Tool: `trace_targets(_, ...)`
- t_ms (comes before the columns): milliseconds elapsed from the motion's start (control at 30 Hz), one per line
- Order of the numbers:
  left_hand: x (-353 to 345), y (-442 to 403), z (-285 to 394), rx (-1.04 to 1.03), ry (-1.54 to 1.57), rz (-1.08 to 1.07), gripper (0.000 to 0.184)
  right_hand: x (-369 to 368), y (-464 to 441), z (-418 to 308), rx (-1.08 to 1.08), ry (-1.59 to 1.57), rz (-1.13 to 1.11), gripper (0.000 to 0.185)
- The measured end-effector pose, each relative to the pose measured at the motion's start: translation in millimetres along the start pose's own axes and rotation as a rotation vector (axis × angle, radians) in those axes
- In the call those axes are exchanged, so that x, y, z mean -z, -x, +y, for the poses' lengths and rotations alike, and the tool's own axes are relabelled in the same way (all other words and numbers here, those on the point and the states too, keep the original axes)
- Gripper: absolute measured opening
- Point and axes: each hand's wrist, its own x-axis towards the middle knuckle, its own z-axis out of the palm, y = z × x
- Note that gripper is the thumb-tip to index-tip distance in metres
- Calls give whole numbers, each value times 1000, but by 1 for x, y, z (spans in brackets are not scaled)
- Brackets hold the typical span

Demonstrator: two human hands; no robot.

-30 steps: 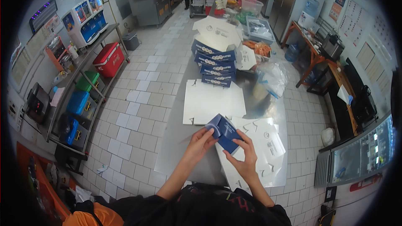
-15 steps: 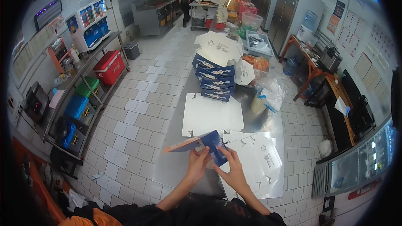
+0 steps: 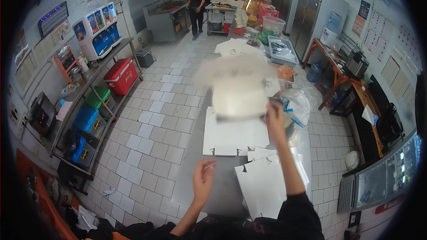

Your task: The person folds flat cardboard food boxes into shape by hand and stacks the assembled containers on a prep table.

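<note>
My right hand [image 3: 275,118] grips the right edge of a folded cardboard box [image 3: 240,98], whose pale inside faces me and whose raised lid is smeared by motion. This box hides most of the stack of boxes behind it; a white lid [image 3: 238,48] shows above. My left hand [image 3: 203,180] hovers over the steel table [image 3: 191,186], apart from the box, fingers loosely bent and holding nothing. Flat white cardboard blanks [image 3: 235,140] lie under the held box. More blanks [image 3: 262,186] are spread near my right forearm.
Clear plastic bags [image 3: 299,102] and a tray of orange food [image 3: 285,73] sit along the table's right side. Farther back is a clear plastic bin [image 3: 282,49]. A person in dark clothes [image 3: 196,6] stands near the cooking equipment. Shelves [image 3: 93,89] line the left wall.
The blue box, held in both hands near me, has moved forward to the stack in my right hand, its pale inside now showing. My left hand has let go. The person has shifted slightly.
</note>
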Motion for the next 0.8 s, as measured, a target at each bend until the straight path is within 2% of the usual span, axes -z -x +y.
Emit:
trace_targets(33,4,0,1,71,48,34,19,-11,-32,-15,74,-98,15,42)
trace_targets(100,14,5,-4,144,91,70,17,-19,-98,-27,70,-126,69,45)
trace_targets(133,21,10,-11,192,63,59,17,-16,-140,-12,215,-19,74,49)
trace_targets(200,31,21,-21,243,36,37,17,-18,-200,6,257,68,127,54)
trace_targets(233,35,27,-24,283,47,44,17,-19,-215,7,152,45,177,55)
trace_targets(267,38,31,-27,326,58,49,16,-16,-222,8,149,48,193,55)
trace_targets(333,41,39,-33,378,58,18,16,-6,-223,11,-27,498,185,48)
trace_targets(367,43,42,-35,423,60,7,16,1,-216,18,-39,501,197,48)
trace_targets(433,45,49,-46,441,26,-20,16,10,-179,33,493,944,241,42)
trace_targets(467,47,52,-52,444,-5,-38,17,12,-138,42,597,881,165,40)
trace_targets(500,49,56,-57,459,-5,-44,17,11,-81,33,449,986,-41,43)
trace_targets(533,49,58,-61,468,-34,-53,18,23,-22,54,398,1093,-110,48)
trace_targets(567,48,59,-66,473,-61,-63,19,27,35,56,-129,1317,-431,60)
trace_targets(600,48,58,-71,474,-56,-70,19,77,99,169,-16,1571,-588,73)
trace_targets(633,49,59,-76,479,-74,-95,19,65,157,114,-518,1413,-729,91)
trace_targets(667,47,62,-81,488,-93,-118,19,56,203,94,-703,1530,-740,106)
trace_targets(700,44,63,-82,501,-92,-123,19,75,244,115,-588,1541,-702,114)
trace_targets(733,41,60,-83,494,-112,-159,19,82,277,130,-250,1667,-525,112)
trace_targets(767,38,57,-82,488,-132,-198,19,88,283,135,-270,1662,-526,112)
trace_targets(800,34,56,-81,506,-139,-211,19,93,289,139,-178,1596,-482,105)
